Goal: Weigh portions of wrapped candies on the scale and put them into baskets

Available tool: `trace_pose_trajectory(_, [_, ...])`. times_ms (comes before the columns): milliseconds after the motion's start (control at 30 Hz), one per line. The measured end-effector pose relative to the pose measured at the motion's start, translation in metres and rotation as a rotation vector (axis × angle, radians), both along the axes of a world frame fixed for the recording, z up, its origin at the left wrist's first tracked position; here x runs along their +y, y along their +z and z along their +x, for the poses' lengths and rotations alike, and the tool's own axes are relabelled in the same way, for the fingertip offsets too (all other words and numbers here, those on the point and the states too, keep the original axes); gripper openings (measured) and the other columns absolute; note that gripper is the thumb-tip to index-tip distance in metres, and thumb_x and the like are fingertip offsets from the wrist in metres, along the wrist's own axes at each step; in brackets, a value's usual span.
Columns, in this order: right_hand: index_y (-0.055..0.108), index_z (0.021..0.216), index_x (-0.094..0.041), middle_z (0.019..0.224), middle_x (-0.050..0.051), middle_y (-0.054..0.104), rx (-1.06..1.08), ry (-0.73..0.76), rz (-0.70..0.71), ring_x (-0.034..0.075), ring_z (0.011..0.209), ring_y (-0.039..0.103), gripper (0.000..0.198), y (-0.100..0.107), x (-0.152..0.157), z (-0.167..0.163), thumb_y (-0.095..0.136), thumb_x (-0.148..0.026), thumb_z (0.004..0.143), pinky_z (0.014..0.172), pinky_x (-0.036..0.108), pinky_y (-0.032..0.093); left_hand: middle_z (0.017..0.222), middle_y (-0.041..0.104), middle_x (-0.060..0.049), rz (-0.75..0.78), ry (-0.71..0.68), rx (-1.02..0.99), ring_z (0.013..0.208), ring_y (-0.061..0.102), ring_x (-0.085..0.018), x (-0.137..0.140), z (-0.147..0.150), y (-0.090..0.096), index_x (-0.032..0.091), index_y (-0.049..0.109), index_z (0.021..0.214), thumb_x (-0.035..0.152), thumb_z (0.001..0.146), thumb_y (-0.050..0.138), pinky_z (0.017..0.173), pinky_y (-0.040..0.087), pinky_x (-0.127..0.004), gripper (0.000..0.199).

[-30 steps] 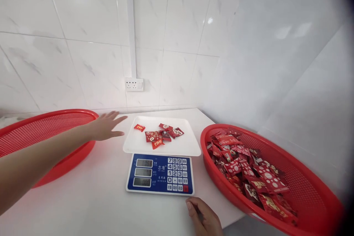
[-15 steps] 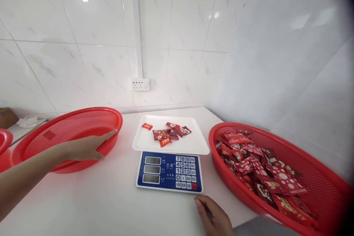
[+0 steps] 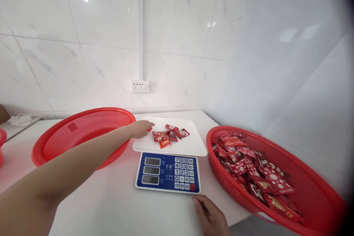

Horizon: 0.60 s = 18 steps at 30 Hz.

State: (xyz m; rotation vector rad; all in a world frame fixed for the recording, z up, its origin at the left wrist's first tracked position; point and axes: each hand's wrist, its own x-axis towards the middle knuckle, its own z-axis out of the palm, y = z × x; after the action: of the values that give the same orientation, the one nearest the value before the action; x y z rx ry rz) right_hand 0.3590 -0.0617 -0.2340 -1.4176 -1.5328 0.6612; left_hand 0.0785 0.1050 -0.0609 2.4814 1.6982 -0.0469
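Note:
My left hand (image 3: 142, 128) reaches over the left part of the scale's white tray (image 3: 193, 143). Its index finger is stretched out past a small red candy packet (image 3: 149, 129), which the hand partly covers; the thumb is hidden. Several other red packets (image 3: 159, 136) lie together in the middle of the tray. In front of the tray is the blue keypad panel of the digital scale (image 3: 168, 172), its displays lit with digits. My right hand (image 3: 211, 215) rests by the panel's lower right corner, fingers curled and thumb against the index finger, with nothing visible in it.
On the right, a red plastic basket (image 3: 312, 177) holds many red packets. Another red basket (image 3: 83, 118) stands on the left behind my forearm, with a dark patch on its inner wall. A wall socket (image 3: 141, 86) sits behind the white table (image 3: 110, 206).
My left hand has moved right from the left basket's rim to the tray's small red packet. My right hand stays by the scale. The view has shifted slightly.

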Motion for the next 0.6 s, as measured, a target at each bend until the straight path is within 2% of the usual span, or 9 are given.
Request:
trace_pose_trajectory(100, [0.064,0.075,-0.021,0.070,0.002,0.065,-0.006,-0.023,0.014,0.016,0.063,0.059,0.039,0.002,-0.001,-0.002,0.045,-0.055,0.081,0.057,0.021,0.047,0.119,0.054,-0.011,0.024,0.004,0.014,0.102,0.057,-0.026,0.009,0.009,-0.006,0.019,0.051,0.118,0.009,0.074,0.044,0.085,0.046,-0.036,0.046])
trace_pose_trajectory(200, [0.064,0.074,-0.022,0.070,0.002,0.065,-0.019,-0.043,0.021,0.016,0.062,0.059,0.040,0.003,-0.001,-0.003,0.044,-0.055,0.081,0.057,0.021,0.047,0.116,0.052,-0.007,0.089,0.029,-0.002,0.093,0.060,-0.023,0.008,0.003,0.002,0.022,0.053,0.113,0.010,0.075,0.041,0.080,0.047,-0.033,0.041])
trace_pose_trajectory(333, [0.065,0.074,-0.021,0.070,0.003,0.066,-0.028,-0.039,0.027,0.017,0.063,0.060,0.041,0.002,-0.001,-0.002,0.043,-0.056,0.082,0.058,0.022,0.048,0.116,0.050,-0.006,0.171,0.175,-0.015,0.092,0.058,-0.022,0.002,-0.037,0.023,0.018,0.049,0.113,0.009,0.081,0.030,0.078,0.047,-0.031,0.039])
trace_pose_trajectory(433, [0.065,0.075,-0.022,0.072,0.004,0.067,-0.033,-0.038,0.024,0.017,0.064,0.060,0.041,0.000,0.000,-0.002,0.043,-0.056,0.081,0.058,0.022,0.048,0.101,0.059,-0.008,0.133,0.305,0.030,0.084,0.059,-0.027,-0.005,-0.072,0.033,0.016,0.057,0.098,0.015,0.080,0.038,0.070,0.048,-0.037,0.026])
trace_pose_trajectory(500, [0.065,0.074,-0.022,0.072,0.004,0.067,-0.042,-0.044,0.025,0.017,0.065,0.060,0.041,-0.001,0.000,-0.002,0.043,-0.056,0.081,0.058,0.022,0.049,0.096,0.062,-0.008,0.111,0.323,0.045,0.087,0.059,-0.030,-0.011,-0.080,0.033,0.016,0.060,0.091,0.019,0.078,0.045,0.073,0.047,-0.041,0.020])
trace_pose_trajectory(600, [0.065,0.074,-0.023,0.072,0.003,0.067,-0.053,-0.056,0.033,0.017,0.064,0.061,0.039,-0.002,0.001,-0.002,0.043,-0.055,0.081,0.059,0.023,0.049,0.113,0.059,-0.007,0.101,0.229,-0.015,0.102,0.054,-0.027,-0.018,-0.058,0.026,0.019,0.056,0.106,0.034,0.085,0.039,0.085,0.043,-0.039,0.031])
